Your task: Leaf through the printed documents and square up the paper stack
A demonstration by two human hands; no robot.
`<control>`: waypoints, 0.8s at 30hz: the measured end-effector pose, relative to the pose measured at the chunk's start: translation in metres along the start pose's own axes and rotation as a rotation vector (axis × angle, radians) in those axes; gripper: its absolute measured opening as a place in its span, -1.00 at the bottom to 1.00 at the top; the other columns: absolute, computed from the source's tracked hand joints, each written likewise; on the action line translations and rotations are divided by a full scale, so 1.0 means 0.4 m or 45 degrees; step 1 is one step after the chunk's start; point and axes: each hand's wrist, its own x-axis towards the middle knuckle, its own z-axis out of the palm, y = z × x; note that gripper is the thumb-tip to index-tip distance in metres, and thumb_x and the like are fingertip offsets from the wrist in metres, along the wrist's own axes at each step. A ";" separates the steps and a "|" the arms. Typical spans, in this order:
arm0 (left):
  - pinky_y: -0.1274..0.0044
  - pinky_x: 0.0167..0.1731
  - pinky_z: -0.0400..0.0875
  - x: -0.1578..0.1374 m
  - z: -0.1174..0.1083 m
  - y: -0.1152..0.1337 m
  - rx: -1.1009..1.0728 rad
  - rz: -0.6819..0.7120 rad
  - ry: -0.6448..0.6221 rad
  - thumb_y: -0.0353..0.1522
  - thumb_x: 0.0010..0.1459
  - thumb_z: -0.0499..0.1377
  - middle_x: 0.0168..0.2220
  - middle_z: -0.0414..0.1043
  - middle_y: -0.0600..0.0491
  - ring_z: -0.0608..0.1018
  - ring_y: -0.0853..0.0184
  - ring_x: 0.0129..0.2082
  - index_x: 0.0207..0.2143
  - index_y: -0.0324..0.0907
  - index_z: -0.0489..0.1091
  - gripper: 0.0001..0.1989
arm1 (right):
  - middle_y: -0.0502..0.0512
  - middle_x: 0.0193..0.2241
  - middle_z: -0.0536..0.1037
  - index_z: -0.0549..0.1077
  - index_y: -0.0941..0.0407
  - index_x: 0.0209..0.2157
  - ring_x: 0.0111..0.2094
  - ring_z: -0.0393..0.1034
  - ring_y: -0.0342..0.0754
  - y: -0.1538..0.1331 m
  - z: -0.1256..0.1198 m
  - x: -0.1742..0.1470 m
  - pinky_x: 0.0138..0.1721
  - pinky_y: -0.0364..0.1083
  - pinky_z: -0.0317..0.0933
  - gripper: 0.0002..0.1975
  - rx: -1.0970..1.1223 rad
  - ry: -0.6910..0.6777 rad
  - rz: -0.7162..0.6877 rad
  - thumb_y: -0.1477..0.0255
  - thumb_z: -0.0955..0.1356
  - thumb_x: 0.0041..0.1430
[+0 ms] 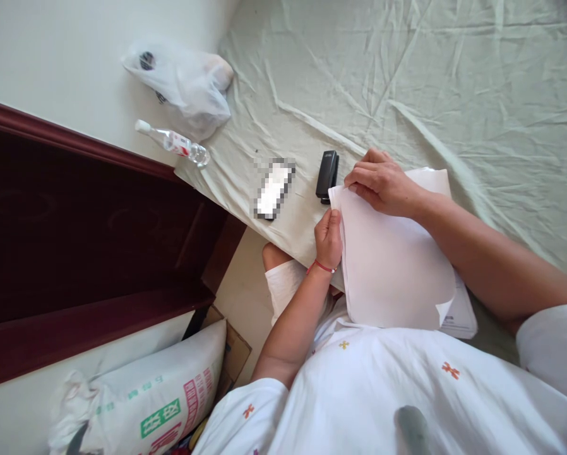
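A thin stack of white paper sheets rests in front of me, one lower corner curled up. My left hand, with a red cord at the wrist, grips the stack's left edge, thumb on top. At the upper left corner, the bent fingers of my right hand pinch the sheets. Just beyond that corner lies a black stapler, apart from both hands. More paper shows beneath the stack at the lower right; part of it is hidden.
A phone with a blurred-out screen lies left of the stapler on the pale green cloth. Farther left are a clear plastic bottle and a white plastic bag. A large printed sack stands below the dark red wooden panel.
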 end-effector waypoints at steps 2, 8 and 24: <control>0.50 -0.27 0.36 0.000 -0.001 0.000 0.023 0.004 -0.005 0.10 0.36 0.16 -0.41 0.37 0.10 0.42 0.34 -0.34 -0.32 -0.15 0.45 -0.49 | 0.06 -0.34 0.58 0.50 0.03 -0.22 -0.16 0.37 0.07 0.001 0.000 0.000 -0.12 0.08 0.10 -0.71 -0.027 0.010 -0.005 0.30 0.20 0.53; 0.47 -0.16 0.44 -0.002 0.004 0.003 -0.020 -0.016 0.002 0.13 0.32 0.19 -0.36 0.45 0.06 0.50 0.30 -0.27 -0.25 -0.15 0.52 -0.48 | 0.09 -0.33 0.55 0.52 0.02 -0.23 -0.11 0.37 0.12 -0.005 0.006 0.000 -0.06 0.13 0.15 -0.69 -0.091 0.054 0.012 0.27 0.21 0.53; 0.48 -0.24 0.42 -0.008 0.002 0.001 0.083 -0.028 -0.028 0.15 0.31 0.19 -0.39 0.38 0.08 0.43 0.32 -0.33 -0.29 -0.14 0.45 -0.48 | 0.11 -0.25 0.53 0.56 0.02 -0.14 -0.03 0.35 0.17 -0.008 0.008 -0.002 0.07 0.22 0.18 -0.72 -0.142 0.026 0.115 0.28 0.24 0.50</control>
